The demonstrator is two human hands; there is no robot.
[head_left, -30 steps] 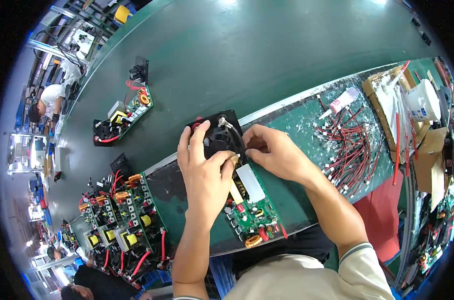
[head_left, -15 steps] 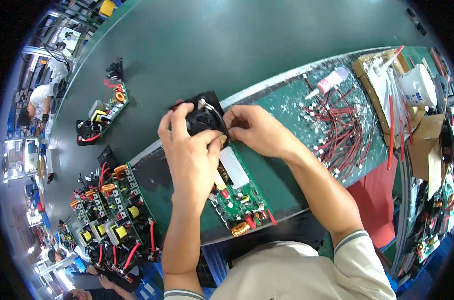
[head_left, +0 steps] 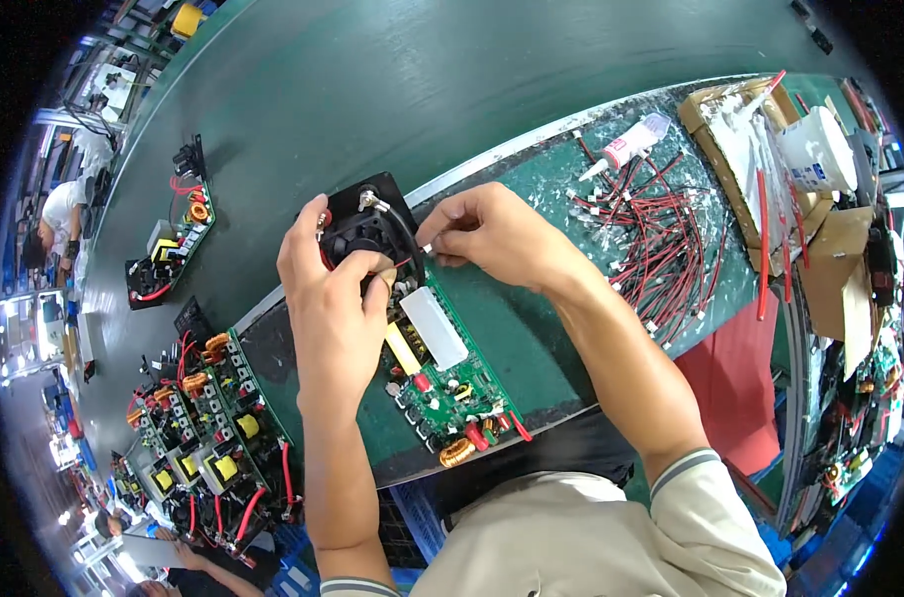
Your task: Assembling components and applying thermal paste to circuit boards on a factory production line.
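Note:
A green circuit board [head_left: 477,388] lies at the bench's front edge, bearing a coil, capacitors and a pale grey block [head_left: 434,328]. At its far end stands a black end panel [head_left: 380,189] with a black fan [head_left: 361,235] and a thick black cable [head_left: 400,219]. My left hand [head_left: 331,308] is closed round the panel's left side, its thumb bent in over the fan. Beside the panel's right edge, my right hand [head_left: 497,239] pinches a small white connector [head_left: 428,249] between thumb and fingertips. A thin red wire shows near my left thumb.
Several similar boards [head_left: 213,428] crowd the left; another board [head_left: 179,239] lies beyond on the green surface. Right of my hands are a pile of red-black wires [head_left: 671,239], a glue tube [head_left: 626,144], a cardboard box [head_left: 721,149] and a white tub [head_left: 818,149]. Other people appear far left.
The view has shifted a little, moving the scene left. My right hand has drawn slightly away from the panel, and the white connector at its fingertips now shows. My left hand keeps its grip.

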